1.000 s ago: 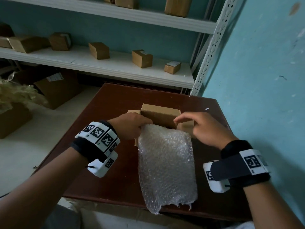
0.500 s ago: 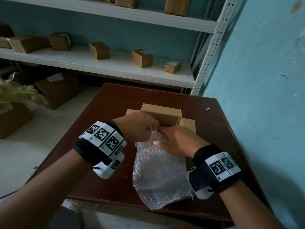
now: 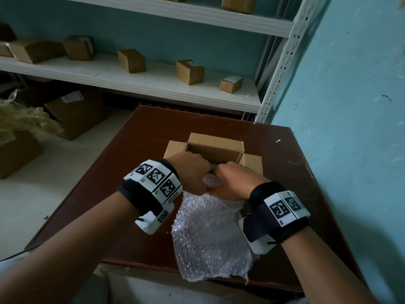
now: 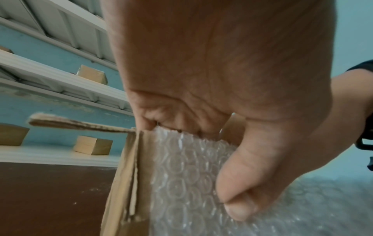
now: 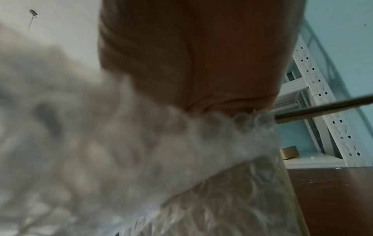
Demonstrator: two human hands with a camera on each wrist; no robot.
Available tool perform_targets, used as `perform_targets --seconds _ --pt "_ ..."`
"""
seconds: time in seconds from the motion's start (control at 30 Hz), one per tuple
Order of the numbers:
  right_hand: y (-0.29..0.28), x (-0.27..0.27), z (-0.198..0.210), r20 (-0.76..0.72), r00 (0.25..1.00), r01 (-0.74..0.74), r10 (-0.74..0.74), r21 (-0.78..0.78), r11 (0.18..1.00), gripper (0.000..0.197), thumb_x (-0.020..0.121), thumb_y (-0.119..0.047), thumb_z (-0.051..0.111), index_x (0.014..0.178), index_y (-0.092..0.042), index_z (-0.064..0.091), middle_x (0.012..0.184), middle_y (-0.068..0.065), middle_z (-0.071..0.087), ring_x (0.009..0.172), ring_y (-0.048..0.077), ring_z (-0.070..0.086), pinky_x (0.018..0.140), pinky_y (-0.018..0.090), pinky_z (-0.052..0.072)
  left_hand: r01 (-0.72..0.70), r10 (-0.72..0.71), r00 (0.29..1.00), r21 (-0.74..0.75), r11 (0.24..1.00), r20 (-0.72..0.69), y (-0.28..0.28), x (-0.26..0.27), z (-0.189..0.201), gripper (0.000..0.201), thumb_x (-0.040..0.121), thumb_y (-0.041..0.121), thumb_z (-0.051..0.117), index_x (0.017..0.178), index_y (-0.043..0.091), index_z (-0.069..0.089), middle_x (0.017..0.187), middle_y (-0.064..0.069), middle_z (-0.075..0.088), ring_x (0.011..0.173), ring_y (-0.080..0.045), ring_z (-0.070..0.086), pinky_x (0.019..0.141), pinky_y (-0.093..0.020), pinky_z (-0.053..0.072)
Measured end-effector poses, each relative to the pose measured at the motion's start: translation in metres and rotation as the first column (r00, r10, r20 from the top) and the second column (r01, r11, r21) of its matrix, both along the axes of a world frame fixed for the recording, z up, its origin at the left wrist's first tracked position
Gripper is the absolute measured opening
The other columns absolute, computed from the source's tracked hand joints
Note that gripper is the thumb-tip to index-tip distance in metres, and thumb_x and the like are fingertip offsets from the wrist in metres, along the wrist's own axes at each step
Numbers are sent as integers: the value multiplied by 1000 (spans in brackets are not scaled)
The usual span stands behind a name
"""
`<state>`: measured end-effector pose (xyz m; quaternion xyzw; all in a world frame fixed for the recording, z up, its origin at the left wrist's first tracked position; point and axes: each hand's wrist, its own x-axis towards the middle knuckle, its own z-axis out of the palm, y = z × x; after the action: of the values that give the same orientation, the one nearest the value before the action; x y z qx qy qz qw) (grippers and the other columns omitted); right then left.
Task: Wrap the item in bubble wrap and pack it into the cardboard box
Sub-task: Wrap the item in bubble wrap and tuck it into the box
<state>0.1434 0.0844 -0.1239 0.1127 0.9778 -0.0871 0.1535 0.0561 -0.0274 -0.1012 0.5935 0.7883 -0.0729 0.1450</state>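
Note:
An open cardboard box [image 3: 215,148] stands on the brown table [image 3: 140,137], flaps spread. Just in front of it both hands meet over the top end of a clear bubble wrap sheet [image 3: 210,233]. My left hand [image 3: 188,172] grips the wrap, its thumb pressing the bubble wrap [image 4: 181,175] against the box's near wall [image 4: 123,183]. My right hand [image 3: 234,183] holds the same bunched end, and a rolled bit of wrap shows between the two hands. The loose sheet trails toward me over the table's front edge. The bubble wrap [image 5: 141,159] fills the right wrist view under the right hand [image 5: 191,63]. No item is visible.
A white shelf unit [image 3: 153,82] with several small cardboard boxes stands behind the table. A blue wall [image 3: 350,106] runs close along the table's right side. Larger boxes [image 3: 74,110] and packing straw sit on the floor at the left.
The right hand moved left to meet the left hand at the box's near edge. The flat sheet's top end got bunched and rolled between them, and the sheet narrowed.

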Motion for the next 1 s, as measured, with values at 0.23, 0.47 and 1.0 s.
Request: perform_targets --seconds 0.23,0.47,1.0 --pt "3 14 22 -272 961 22 -46 -93 995 37 85 -55 60 99 -21 66 92 0 67 83 17 63 74 39 54 -47 48 997 -21 999 59 4 -5 -1 26 87 37 51 101 18 63 78 3 64 71 -13 61 65 -22 46" --pt "3 18 23 -253 967 -10 -24 -133 991 37 80 -50 72 101 -19 69 94 -2 69 84 13 63 75 33 54 -54 46 991 67 996 123 -1 -8 9 37 83 31 67 117 18 62 106 0 67 96 -14 63 88 -30 53" --pt "5 11 7 -207 976 48 -60 -62 997 39 84 -50 68 107 -18 66 101 2 65 90 21 62 80 38 53 -28 23 998 86 996 65 -1 -5 -2 46 79 40 70 116 14 64 105 0 70 94 -14 65 88 -34 54"
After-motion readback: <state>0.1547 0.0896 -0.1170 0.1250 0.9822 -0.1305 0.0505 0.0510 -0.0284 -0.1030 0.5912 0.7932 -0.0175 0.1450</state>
